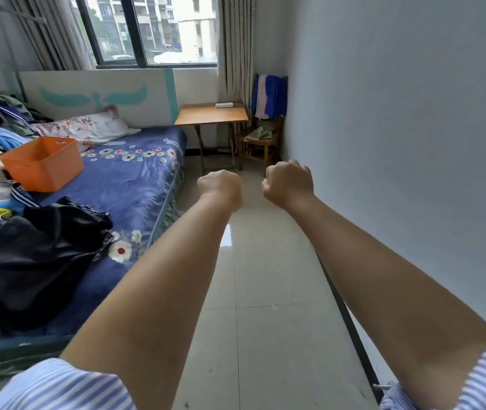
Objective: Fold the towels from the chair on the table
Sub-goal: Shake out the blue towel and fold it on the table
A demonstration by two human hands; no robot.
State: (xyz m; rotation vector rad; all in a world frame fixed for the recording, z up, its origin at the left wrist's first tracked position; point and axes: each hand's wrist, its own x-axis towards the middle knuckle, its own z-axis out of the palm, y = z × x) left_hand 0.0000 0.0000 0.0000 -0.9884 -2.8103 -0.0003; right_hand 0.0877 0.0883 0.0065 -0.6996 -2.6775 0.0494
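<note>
Standing in the aisle between bed (135,179) and wall, you hold your left hand (220,186) and right hand (289,182) out in front, both curled into empty fists. The towels (268,96) hang over the chair (261,143) back, one green towel (261,133) on its seat, beside the table (210,115).

Towels (268,96) (blue, pink) over chair (261,143) back

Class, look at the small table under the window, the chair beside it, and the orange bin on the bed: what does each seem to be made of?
Small table: seemingly wood or laminate, with a smooth orange-brown top.
Brown slatted chair: likely wood, matte.
Orange bin: probably plastic, with uniform colour and moulded handle slots.
</note>
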